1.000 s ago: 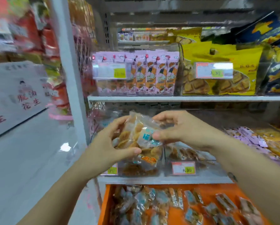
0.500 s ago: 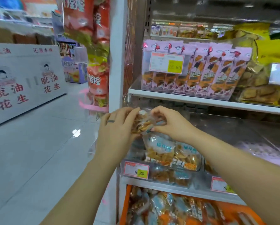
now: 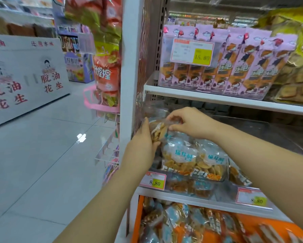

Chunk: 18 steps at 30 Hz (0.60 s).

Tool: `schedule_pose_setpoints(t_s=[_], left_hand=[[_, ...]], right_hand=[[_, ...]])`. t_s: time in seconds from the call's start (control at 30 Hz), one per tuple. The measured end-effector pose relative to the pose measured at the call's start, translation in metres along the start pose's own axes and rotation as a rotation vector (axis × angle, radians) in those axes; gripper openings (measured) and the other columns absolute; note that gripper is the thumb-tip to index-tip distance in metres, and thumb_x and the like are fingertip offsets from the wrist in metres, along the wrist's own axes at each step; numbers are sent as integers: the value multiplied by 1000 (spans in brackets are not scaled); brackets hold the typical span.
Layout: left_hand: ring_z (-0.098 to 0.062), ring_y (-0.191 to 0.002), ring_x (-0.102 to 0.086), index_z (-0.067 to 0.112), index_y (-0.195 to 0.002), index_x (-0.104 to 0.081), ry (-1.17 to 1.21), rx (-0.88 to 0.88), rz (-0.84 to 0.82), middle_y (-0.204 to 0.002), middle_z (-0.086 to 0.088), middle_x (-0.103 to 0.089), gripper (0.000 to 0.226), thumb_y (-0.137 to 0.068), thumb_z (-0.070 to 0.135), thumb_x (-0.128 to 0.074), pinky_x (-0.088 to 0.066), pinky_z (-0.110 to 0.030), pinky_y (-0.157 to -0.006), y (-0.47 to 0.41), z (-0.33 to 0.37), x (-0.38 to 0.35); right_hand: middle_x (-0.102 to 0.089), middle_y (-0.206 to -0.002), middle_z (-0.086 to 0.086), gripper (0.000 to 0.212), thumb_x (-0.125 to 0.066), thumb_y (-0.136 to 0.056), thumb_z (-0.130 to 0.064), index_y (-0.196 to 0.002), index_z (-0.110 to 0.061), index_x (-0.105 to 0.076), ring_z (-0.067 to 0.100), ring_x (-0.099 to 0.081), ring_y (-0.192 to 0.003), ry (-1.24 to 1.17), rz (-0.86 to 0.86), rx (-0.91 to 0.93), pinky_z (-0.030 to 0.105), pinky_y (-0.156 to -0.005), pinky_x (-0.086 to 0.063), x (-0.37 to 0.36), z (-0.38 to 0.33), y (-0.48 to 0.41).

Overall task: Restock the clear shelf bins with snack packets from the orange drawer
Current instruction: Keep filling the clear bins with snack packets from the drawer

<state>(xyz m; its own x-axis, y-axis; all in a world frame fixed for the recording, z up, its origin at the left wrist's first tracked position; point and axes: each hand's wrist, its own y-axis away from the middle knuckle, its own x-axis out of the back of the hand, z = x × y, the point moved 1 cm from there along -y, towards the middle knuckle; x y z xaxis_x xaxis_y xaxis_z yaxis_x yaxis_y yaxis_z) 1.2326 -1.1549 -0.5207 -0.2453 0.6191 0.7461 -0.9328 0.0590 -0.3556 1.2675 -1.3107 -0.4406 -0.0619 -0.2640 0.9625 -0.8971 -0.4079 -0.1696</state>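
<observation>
Left of the white shelf post [image 3: 129, 67], a white display board [image 3: 24, 81] carries the red characters 脱油花生 twice, each under a small drawn figure. The smaller red line along its top is too blurred to read. Right of the post, a price tag [image 3: 193, 52] on the upper bin of pink packets [image 3: 235, 67] reads 15.80 on a yellow patch. Lower right of the post, a second price tag [image 3: 155, 181] on the clear bin [image 3: 217, 191] reads 8.80. Farther right of the post, a third tag [image 3: 251, 199] is blurred and seems to end in 80. The stocked packets [image 3: 191, 160] in that bin bear unclear blue characters and orange capitals beginning CRI.
</observation>
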Motion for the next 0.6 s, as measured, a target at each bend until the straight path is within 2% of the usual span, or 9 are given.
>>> schedule_pose_setpoints(t_s=[0.1,0.2,0.33,0.47,0.6], left_hand=[[-32,-119,-52,14,-153,-4,53,66,-22,-141,-16,-46,76,-96,24,-54,-43,-38,-93,-4,-5,-2],[-32,-125,-47,13,-152,3,47,77,24,-151,-15,-30,76,-98,21,-49,-42,-40,-94,-3,-1,-2],[-31,-111,-56,21,-152,8,41,15,126,-147,-10,-35,82,-95,10,-50,-50,-45,-85,2,0,0],[-28,-105,-59,28,-151,10,51,17,111,-150,-8,-33,87,-94,7,-52,-53,-44,-81,11,0,3],[-27,-114,-55,29,-152,4,42,-27,127,-153,-4,-28,82,-94,7,-50,-52,-43,-86,28,1,8]], right_hand=[[-64,-118,3,37,-64,-89,-31,-121,-13,-62,7,-48,-92,34,-2,-22,19,-78,-34,-5,-4,-11],[-63,-119,5,40,-65,-88,-33,-120,-11,-61,13,-54,-99,35,6,-64,21,-80,-37,-7,-6,-21],[-61,-119,4,45,-68,-85,-36,-122,-12,-59,15,-55,-101,7,7,-82,26,-87,-44,-7,-7,-24],[-57,-129,0,44,-66,-86,-27,-128,-22,-54,13,-54,-113,-154,-107,-34,32,-101,-44,-9,-7,-19],[-68,-110,0,22,-50,-95,-17,-110,-21,-66,15,-66,-98,-508,-74,-91,33,-98,-47,-5,-8,-16]])
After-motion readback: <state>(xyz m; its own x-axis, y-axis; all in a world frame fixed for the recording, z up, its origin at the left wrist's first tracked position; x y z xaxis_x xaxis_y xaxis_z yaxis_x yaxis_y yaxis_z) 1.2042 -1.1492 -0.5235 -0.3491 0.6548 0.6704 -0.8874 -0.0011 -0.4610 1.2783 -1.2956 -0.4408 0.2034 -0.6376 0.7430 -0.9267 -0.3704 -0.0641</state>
